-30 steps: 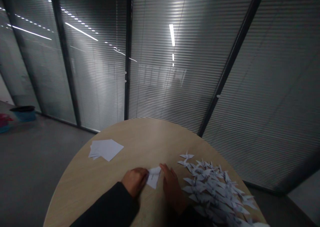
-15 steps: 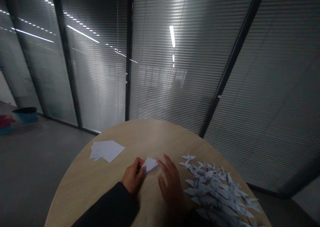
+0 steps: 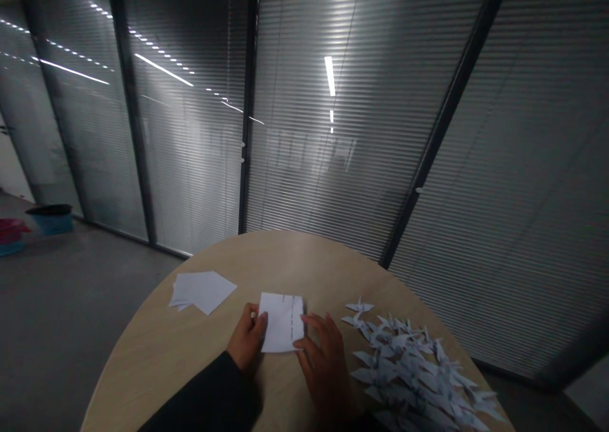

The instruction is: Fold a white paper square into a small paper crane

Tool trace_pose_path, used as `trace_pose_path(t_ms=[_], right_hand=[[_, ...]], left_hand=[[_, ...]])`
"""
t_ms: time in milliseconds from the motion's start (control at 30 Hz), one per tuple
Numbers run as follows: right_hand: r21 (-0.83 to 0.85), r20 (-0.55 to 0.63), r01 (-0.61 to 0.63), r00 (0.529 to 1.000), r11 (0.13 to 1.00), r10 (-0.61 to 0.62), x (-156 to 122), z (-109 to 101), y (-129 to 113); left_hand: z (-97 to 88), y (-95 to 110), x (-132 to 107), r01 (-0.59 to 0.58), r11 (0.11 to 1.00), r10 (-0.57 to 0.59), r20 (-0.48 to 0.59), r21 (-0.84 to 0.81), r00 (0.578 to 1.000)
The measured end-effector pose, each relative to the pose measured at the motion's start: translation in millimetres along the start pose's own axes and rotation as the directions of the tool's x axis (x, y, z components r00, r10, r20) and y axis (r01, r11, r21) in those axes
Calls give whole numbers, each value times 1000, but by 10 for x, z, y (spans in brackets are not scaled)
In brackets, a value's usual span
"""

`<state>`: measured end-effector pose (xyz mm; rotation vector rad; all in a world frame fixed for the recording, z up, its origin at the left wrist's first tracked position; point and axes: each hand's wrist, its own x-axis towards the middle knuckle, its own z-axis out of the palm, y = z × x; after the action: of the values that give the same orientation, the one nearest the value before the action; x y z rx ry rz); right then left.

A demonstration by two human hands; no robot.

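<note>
A square sheet of white paper (image 3: pixel 281 327) with creases and some dark print along its right side lies spread out between my hands, over the table. My left hand (image 3: pixel 247 338) pinches its left edge, thumb on top. At the right edge, my right hand (image 3: pixel 326 356) has its fingertips and thumb on the paper, closed lightly on it. Many folded white paper cranes (image 3: pixel 409 362) lie heaped to the right of my right hand.
A small stack of white paper sheets (image 3: pixel 202 289) rests on the left of the round wooden table (image 3: pixel 295 251). Behind it stands a glass partition with blinds (image 3: pixel 328 184). A blue bin (image 3: pixel 51 219) is on the floor at far left.
The paper, folded to a small pointed shape before, is now opened out into a square. My right hand's spread fingers have come in onto its right edge.
</note>
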<state>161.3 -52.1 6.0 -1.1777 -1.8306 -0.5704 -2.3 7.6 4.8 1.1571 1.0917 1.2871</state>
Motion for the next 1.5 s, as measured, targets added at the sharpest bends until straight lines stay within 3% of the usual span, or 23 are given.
trace_pose_path(t_ms=[233,433,700,933,1133,1367,1500], right_hand=[[-69,94,36,995,997,-29,-30,54,-8],[-16,133,141,981,990,-138,-18,58,-235],[-16,86,202,976,979,-200,64,-82,-284],[27,111,266,957,964,-267,101,-150,-301],[100,204,192,956,976,-209,110,-153,-302],[92,174,184,965,979,-198,90,-133,-304],[147,169,73,981,986,-97,69,-100,-309]], left_hand=[[-5,-29,25,221,890,-184,128,-399,975],[52,90,-46,314,772,-229,219,-552,949],[56,257,-197,442,706,-276,359,-554,892],[17,205,-174,555,629,-382,405,-544,831],[19,170,-158,545,617,-368,404,-568,838],[48,204,-193,564,578,-360,436,-590,825],[65,240,-222,541,571,-355,409,-617,841]])
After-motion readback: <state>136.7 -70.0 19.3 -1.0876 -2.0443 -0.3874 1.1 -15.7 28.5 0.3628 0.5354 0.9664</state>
